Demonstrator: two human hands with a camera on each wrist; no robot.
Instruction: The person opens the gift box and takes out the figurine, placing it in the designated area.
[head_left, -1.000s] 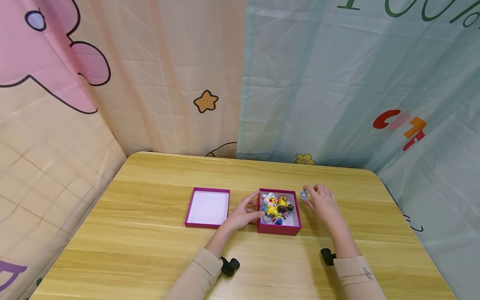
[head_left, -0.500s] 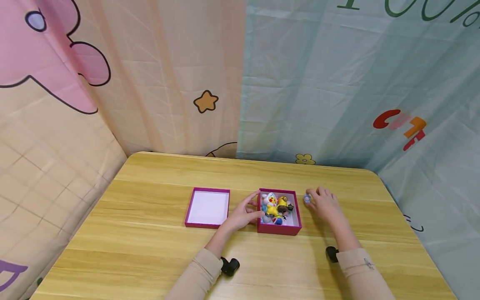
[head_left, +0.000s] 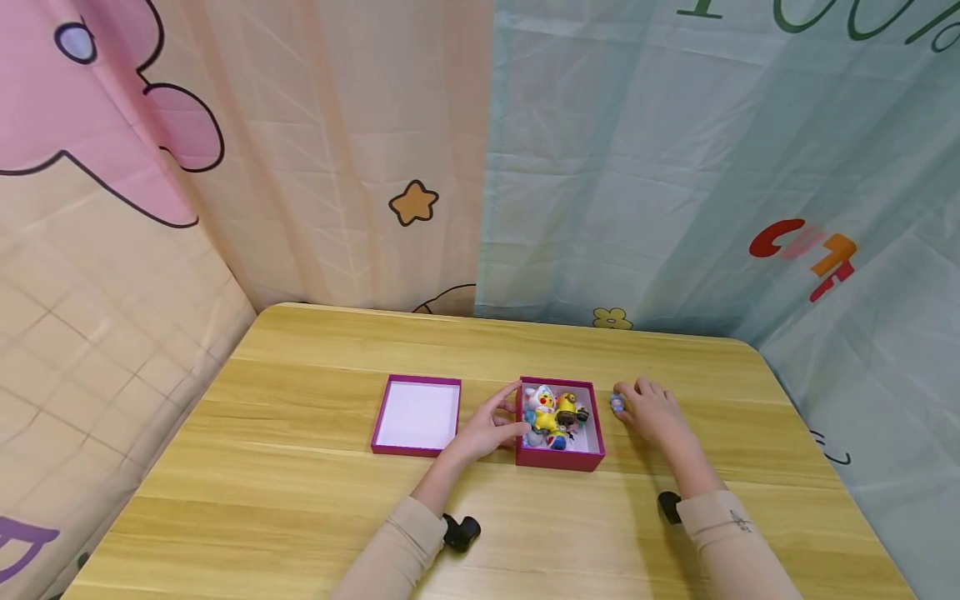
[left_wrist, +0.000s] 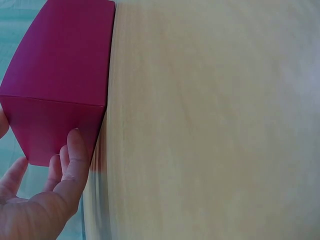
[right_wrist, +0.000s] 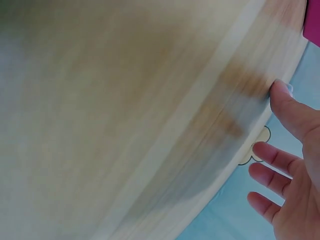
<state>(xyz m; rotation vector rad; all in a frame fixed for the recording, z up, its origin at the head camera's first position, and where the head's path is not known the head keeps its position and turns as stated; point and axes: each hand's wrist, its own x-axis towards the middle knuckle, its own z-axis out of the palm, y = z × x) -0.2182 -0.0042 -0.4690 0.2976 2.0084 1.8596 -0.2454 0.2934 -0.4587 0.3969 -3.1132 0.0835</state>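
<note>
The magenta box (head_left: 558,460) stands uncovered on the table with several small toy figurines (head_left: 545,407) inside, mostly yellow and white. My left hand (head_left: 483,429) holds its left side, thumb at the rim and other fingers against the outer wall (left_wrist: 55,125). Just right of the box, my right hand (head_left: 652,412) pinches a tiny blue and pink figurine (head_left: 617,402) between thumb and fingers. Whether that figurine touches the table cannot be told. In the right wrist view the thumb (right_wrist: 292,112) hides most of it, and the other fingers are spread.
The box's shallow lid (head_left: 416,414) lies with its white inside up, left of my left hand. The wooden table (head_left: 315,500) extends round everything. Printed curtains (head_left: 615,167) hang behind its back edge.
My right hand has moved slightly right and down with the small figurine, away from the box. My left hand, the box and the lid have stayed in place.
</note>
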